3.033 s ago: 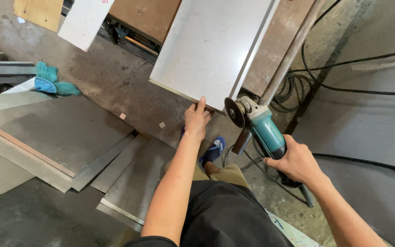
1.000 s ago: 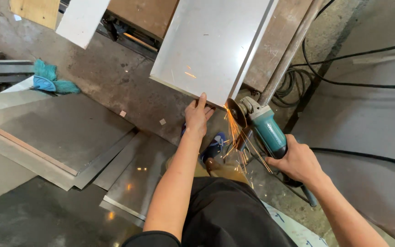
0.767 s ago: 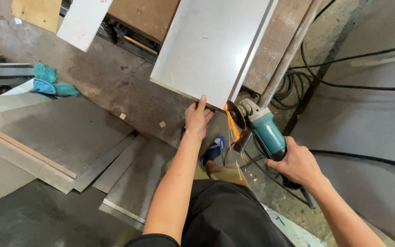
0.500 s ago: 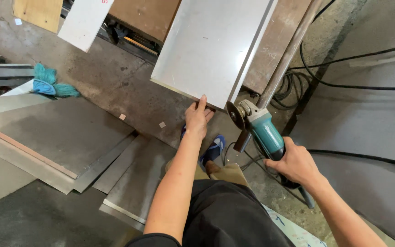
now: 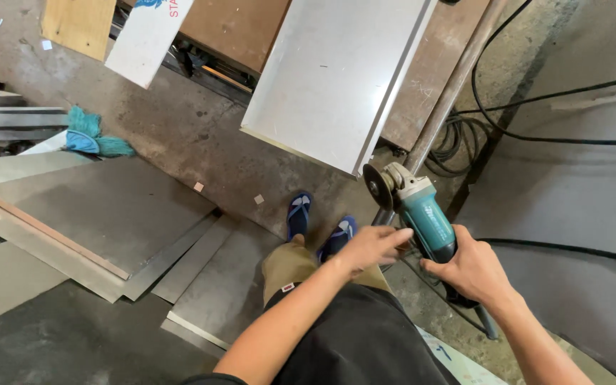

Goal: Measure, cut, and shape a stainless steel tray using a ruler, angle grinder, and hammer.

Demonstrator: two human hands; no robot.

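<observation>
My right hand (image 5: pixel 468 267) grips the rear of a teal angle grinder (image 5: pixel 422 214), whose disc (image 5: pixel 377 187) sits just off the lower corner of a leaning steel sheet (image 5: pixel 336 75). My left hand (image 5: pixel 372 246) is off the sheet, fingers spread, reaching toward the grinder's body and close to touching it. No sparks show at the disc. My feet in blue sandals (image 5: pixel 319 224) stand on the concrete floor below.
Flat metal sheets (image 5: pixel 101 214) lie stacked on the floor at left. A metal pipe (image 5: pixel 450 93) leans beside the sheet, with black cables (image 5: pixel 536 135) at right. A teal rag (image 5: pixel 90 139), wooden boards (image 5: pixel 244 32) and a white panel (image 5: pixel 147 36) lie at the back.
My left hand has left the sheet's lower edge and moved right toward the grinder. Sparks seen a second ago have stopped; the grinder has pulled slightly away from the corner.
</observation>
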